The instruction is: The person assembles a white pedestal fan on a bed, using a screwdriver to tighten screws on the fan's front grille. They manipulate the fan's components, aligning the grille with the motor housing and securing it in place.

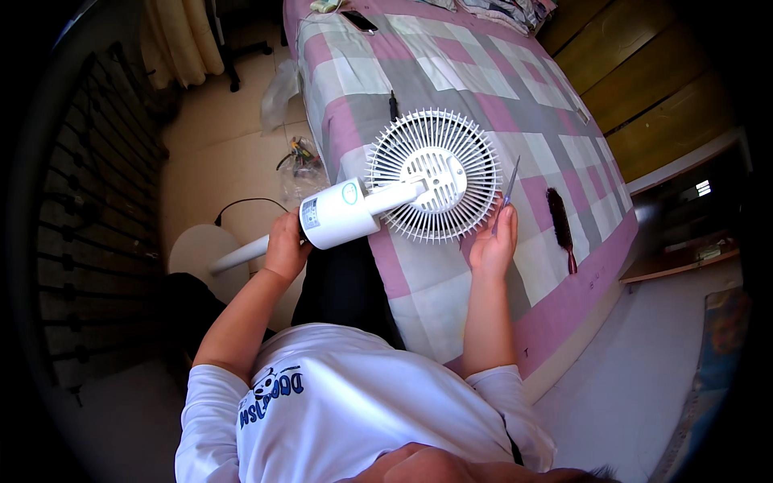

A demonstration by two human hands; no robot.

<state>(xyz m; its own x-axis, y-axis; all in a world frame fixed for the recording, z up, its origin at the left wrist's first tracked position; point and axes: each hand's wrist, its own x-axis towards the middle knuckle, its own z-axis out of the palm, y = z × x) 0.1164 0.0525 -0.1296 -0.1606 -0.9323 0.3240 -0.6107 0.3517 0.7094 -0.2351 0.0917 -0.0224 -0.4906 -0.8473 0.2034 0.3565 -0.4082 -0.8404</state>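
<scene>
A white pedestal fan [346,213] lies tilted across my lap and the bed edge, the back of its round slatted grille [435,177] facing up. My left hand [286,244] is closed around the fan at the lower end of its white cylindrical housing, by the pole. The fan's round base [205,251] is at the left, over the floor. My right hand [493,241] is beside the grille's right edge, its fingers closed on a slim screwdriver [510,185] that points up and away. Whether the right fingers also touch the grille cannot be made out.
A checked bedspread [547,177] covers the bed. On it are a hairbrush [560,225], a thin black tool [393,105] and a phone [359,22]. On the floor sits a clear bag of coloured items [302,161]. A dark metal railing [88,193] stands at the left.
</scene>
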